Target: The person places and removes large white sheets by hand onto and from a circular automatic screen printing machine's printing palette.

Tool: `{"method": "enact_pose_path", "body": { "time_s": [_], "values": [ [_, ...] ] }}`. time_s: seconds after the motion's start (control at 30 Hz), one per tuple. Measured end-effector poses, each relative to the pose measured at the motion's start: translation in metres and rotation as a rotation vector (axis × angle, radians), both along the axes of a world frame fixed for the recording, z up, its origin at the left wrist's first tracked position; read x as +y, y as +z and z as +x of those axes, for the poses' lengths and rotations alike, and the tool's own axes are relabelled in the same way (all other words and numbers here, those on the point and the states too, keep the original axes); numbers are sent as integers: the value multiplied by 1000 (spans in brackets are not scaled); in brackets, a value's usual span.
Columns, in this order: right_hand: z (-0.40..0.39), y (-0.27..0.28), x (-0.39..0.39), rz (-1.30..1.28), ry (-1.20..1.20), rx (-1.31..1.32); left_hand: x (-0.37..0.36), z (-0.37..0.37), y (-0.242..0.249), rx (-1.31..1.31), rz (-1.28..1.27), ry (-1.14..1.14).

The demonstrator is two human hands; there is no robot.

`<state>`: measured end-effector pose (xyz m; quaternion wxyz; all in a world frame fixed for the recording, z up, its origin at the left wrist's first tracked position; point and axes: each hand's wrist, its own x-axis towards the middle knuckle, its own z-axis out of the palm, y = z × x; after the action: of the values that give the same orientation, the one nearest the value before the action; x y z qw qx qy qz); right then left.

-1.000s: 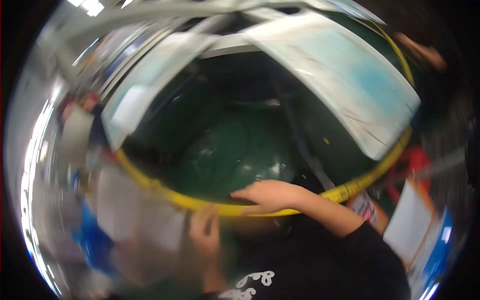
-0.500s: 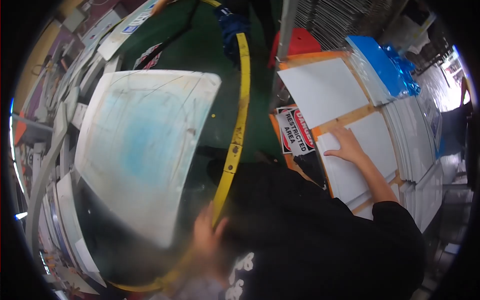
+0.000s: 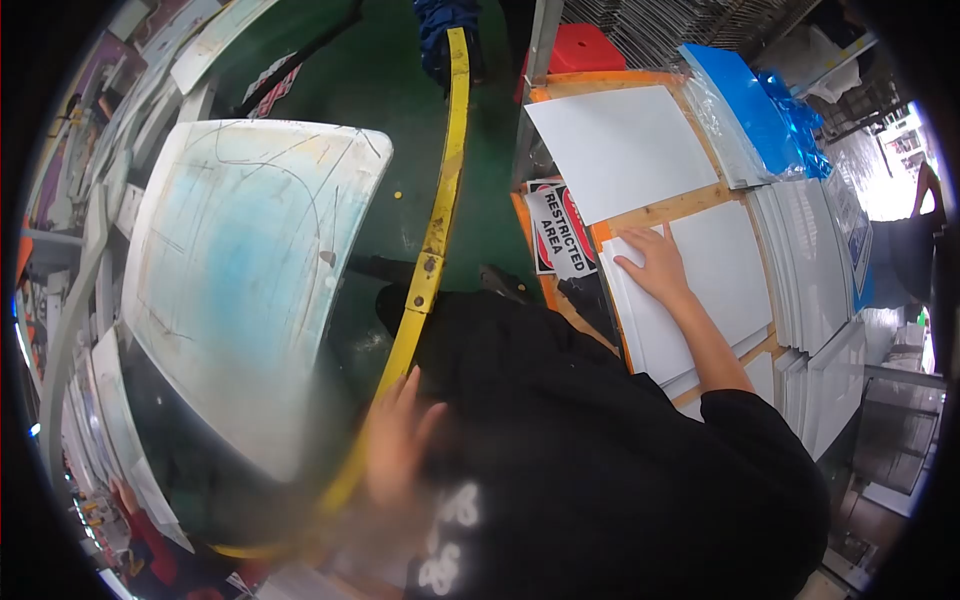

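Observation:
My right hand (image 3: 657, 268) rests on a stack of white sheets (image 3: 715, 285), its fingers apart near the corner of the top sheet. Beside that stack lies a sign reading "RESTRICTED AREA" (image 3: 565, 232), partly covered by a dark piece. Another white sheet (image 3: 625, 150) is on the adjoining pile. Low in the view, my left hand (image 3: 395, 440) has its fingers spread and appears empty. It overlaps a yellow strip with bolts (image 3: 430, 250), and its wrist is blurred.
A large white panel with a bluish middle (image 3: 245, 260) stands left of the yellow strip. Blue wrapped material (image 3: 745, 110) and stacked white boards (image 3: 800, 260) lie right, with a red stool (image 3: 580, 50) behind. Another person's red sleeve (image 3: 155, 550) shows at lower left.
The whole view has shifted, so the panel, strip and stacks appear further left and slightly higher. My right hand stays on the white stack. A red sleeve has come into view at lower left.

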<state>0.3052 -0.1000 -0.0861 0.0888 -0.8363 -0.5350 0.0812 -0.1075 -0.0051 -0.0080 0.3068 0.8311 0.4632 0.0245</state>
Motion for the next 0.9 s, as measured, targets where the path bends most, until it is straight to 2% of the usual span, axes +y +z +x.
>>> {"method": "enact_pose_path", "body": {
  "time_s": [0.23,0.33,0.53,0.63,0.73,0.83,0.9],
  "values": [
    [6,0,-1,13,1,49,0,4,4,0,-2,-31],
    [-3,10,4,29,-13,-5,0,6,4,14,-5,-23],
    [5,-9,0,27,38,-57,-3,8,6,20,-15,-31],
    [5,-1,1,23,6,-13,-4,7,4,17,-27,-28],
    [13,2,-3,205,74,-51,-3,5,0,10,-34,-39],
    [38,-5,3,581,-66,56,2,15,8,-104,-45,-64],
    [47,40,15,221,-132,187,12,31,18,-275,-85,-87]
  ]
}}
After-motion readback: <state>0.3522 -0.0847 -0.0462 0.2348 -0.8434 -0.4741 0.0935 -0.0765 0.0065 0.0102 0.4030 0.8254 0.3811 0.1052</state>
